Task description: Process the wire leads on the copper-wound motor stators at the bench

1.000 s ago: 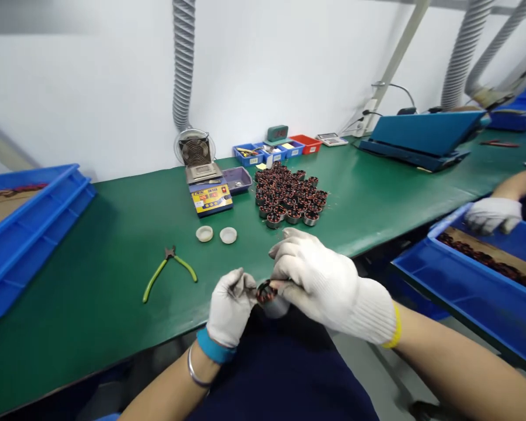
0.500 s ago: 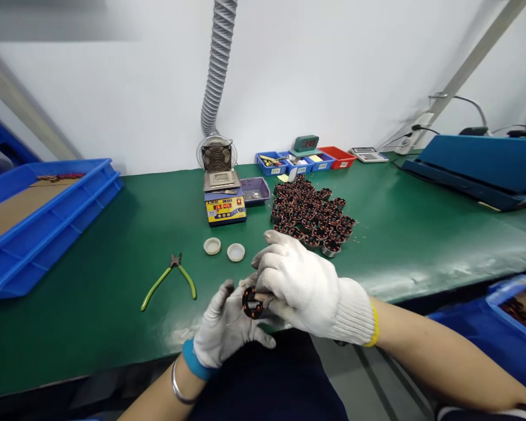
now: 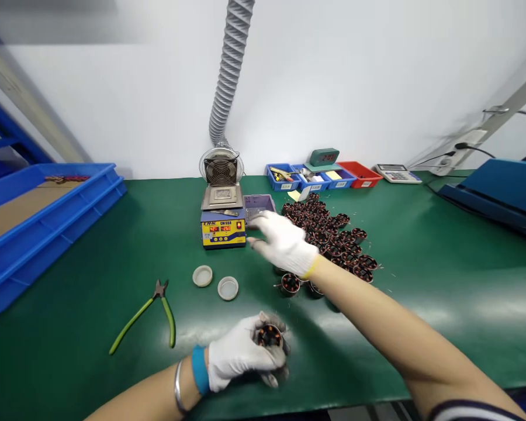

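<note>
Gloved in white with a blue cuff, my left hand grips a round black motor part with copper windings near the table's front edge. My right hand, in a white glove with a yellow hem, is stretched out over the table beside the yellow and blue soldering unit, near a purple tray. Its fingers are apart and slightly blurred, and nothing shows in them. Many similar motor parts stand grouped right of and behind that hand. One part stands at the group's front.
Green-handled cutters lie at the left. Two small round dishes sit before the unit. Blue bins, a red bin, a clock and a calculator line the back. A large blue crate is far left.
My right hand has left the held motor part and reached forward beside the soldering unit. My left hand has closed round the part, now lower in view. The camera view has shifted.
</note>
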Tool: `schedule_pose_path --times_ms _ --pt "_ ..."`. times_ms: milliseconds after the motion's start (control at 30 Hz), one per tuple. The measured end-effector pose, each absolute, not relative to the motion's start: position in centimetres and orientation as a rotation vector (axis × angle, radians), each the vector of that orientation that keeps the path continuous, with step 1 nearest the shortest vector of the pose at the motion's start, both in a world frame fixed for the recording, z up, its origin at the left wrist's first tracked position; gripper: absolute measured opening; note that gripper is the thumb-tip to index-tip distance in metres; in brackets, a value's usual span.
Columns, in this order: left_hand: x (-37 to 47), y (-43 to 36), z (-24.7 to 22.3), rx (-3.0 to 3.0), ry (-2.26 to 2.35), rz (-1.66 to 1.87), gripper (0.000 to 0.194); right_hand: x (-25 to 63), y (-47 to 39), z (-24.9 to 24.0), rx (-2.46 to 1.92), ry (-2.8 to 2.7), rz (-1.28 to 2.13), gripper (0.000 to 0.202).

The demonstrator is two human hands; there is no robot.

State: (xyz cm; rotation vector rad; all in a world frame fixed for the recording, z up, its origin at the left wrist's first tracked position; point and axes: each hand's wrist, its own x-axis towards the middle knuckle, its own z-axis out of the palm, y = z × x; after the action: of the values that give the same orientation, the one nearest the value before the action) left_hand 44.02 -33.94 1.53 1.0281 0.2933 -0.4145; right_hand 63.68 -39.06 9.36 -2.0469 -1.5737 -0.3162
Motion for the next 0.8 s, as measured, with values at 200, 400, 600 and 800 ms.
schedule_pose_path --times_ms 200,400,600,800 --pt "45.0 -34.3 -0.9 0.954 0.334 -0.462 0.086 67.0 -29.7 5.9 -2.383 -1.748 -0.335 0.053" --pt "45.1 -33.2 -2.9 0.911 0.292 -0.468 0.08 67.3 -29.9 5.6 -2.471 -1.653 -0.291 0.033" --pt "45.5 -32.6 -3.4 0.957 0.304 -0.529 0.071 70.6 -30.2 6.6 -2.291 -1.19 -0.146 0.035" --pt "46.1 -32.2 -3.5 0.985 0.318 -0.501 0.066 76.6 -27.3 8.7 -2.274 -0.924 0.04 0.032"
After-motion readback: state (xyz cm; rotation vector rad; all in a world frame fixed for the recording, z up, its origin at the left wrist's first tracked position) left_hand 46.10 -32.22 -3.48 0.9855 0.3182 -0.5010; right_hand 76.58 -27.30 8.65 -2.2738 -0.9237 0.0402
